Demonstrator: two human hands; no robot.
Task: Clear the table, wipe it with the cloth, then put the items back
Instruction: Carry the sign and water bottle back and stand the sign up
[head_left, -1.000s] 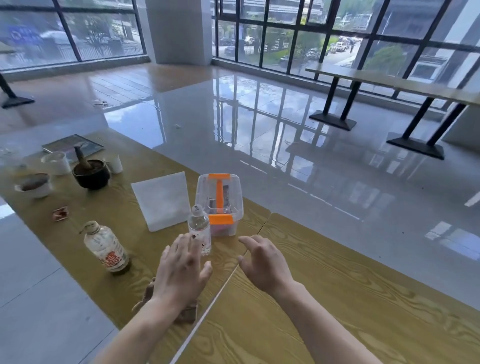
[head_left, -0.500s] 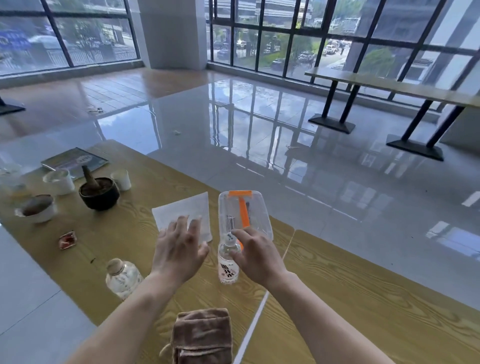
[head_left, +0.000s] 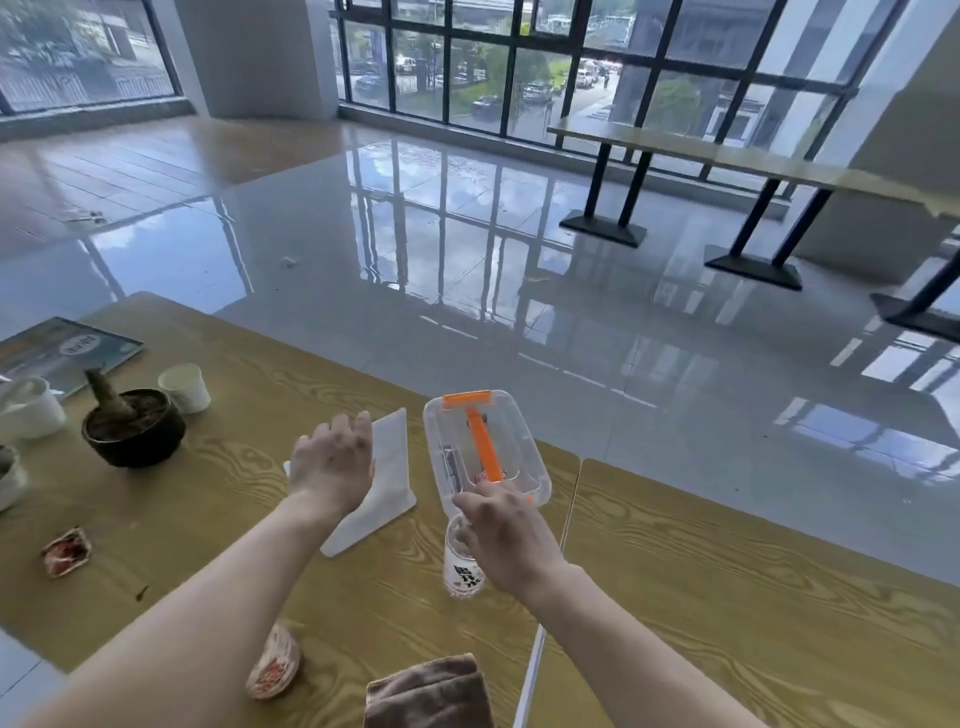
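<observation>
Left hand (head_left: 332, 462) advanced over sheet (head_left: 390, 470), fingers spread | right hand (head_left: 506, 540) grips bottle (head_left: 462, 571) | box (head_left: 511, 441) lidded

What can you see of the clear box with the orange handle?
The clear box is plastic with rounded corners, an orange handle along its lid and an orange clasp at the far end. Blurred dark items lie inside. It stands at the far edge of the table, beside the white sheet. The right hand covers its near end; whether it grips it is unclear.

Glossy tiled floor (head_left: 519, 312), tall windows (head_left: 467, 62)
</observation>
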